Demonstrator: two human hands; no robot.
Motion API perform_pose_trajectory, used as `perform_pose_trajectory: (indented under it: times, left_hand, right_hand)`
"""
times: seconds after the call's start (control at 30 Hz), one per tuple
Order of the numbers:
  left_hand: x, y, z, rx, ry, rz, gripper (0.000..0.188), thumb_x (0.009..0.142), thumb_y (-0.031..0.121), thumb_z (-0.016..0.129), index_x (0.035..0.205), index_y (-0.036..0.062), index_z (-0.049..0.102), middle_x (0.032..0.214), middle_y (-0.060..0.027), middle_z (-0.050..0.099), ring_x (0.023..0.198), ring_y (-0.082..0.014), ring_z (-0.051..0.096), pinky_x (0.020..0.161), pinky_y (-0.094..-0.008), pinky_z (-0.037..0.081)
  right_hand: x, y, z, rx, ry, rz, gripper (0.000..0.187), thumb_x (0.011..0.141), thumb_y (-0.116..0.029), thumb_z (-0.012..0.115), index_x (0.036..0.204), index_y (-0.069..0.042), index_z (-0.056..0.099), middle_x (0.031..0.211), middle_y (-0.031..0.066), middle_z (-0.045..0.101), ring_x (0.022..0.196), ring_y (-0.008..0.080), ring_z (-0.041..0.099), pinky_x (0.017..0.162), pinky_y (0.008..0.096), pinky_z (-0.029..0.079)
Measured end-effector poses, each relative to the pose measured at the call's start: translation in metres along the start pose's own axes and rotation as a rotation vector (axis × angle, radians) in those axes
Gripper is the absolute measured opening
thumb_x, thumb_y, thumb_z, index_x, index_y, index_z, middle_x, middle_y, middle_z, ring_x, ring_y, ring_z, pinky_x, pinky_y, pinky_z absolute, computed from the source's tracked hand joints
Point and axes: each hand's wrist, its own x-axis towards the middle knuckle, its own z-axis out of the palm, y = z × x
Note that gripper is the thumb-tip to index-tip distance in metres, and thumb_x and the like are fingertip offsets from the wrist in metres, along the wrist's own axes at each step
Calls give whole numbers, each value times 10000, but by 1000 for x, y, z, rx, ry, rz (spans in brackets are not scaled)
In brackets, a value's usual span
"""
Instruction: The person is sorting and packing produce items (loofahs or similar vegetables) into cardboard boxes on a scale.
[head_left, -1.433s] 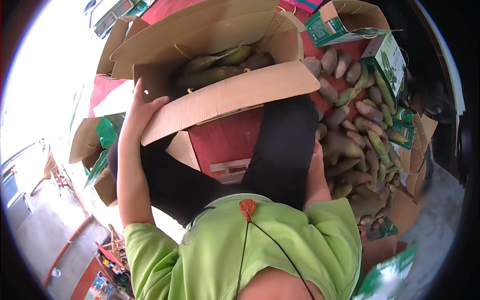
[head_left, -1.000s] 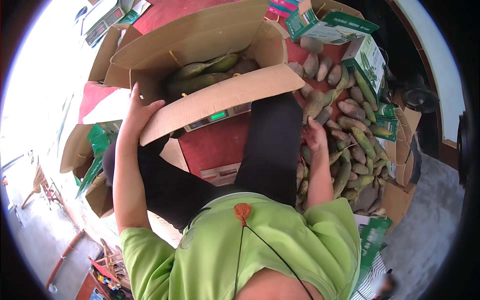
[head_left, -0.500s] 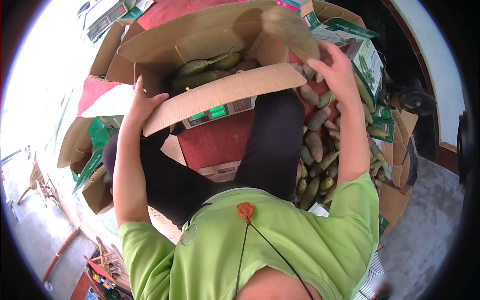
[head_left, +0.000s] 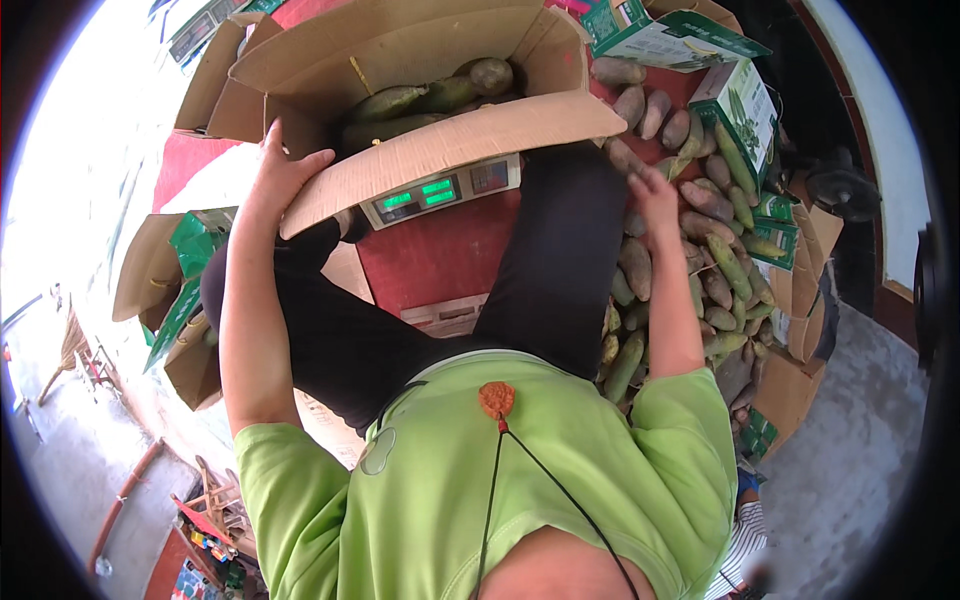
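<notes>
From where I stand, the person's left hand (head_left: 287, 172) lies at the near left corner of a long, open-topped brown cardboard box (head_left: 450, 138), thumb and forefinger spread wide against it. The box's long axis runs left to right, its right end a little farther from the person, with the near flap folded outward. Inside, smooth green elongated vegetables (head_left: 385, 103) lie roughly lengthwise; a stubby brown-green tuber (head_left: 491, 76) sits at the right, its rounded end showing.

Below the flap is a grey weighing scale (head_left: 465, 187), green figures glowing on its display. The right hand (head_left: 657, 200) is over the edge of a loose heap of brown and green tubers (head_left: 707, 201), fingers bent and blurred, pointing away from the person; I cannot tell whether they pinch anything. The heap's pieces point every which way on a red surface (head_left: 430, 262).

Behind it, a green-and-white carton (head_left: 748, 112) bears a printed plant picture, and an open green-sided carton (head_left: 675, 42) carries small pale lettering.
</notes>
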Motion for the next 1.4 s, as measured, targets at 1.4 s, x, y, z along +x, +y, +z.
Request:
perform_pose_trajectory:
  times: [1.4]
  left_hand:
    - [-4, -10, -10, 52, -14, 26, 926, 749, 332, 768, 1436, -31, 265, 1239, -268, 542, 1052, -277, 598, 879, -329, 480]
  right_hand:
    - [-53, 245, -127, -609, 695, 414, 441, 746, -230, 666, 1113, 9, 615, 1059, 229, 650, 1004, 374, 622, 869, 428, 486]
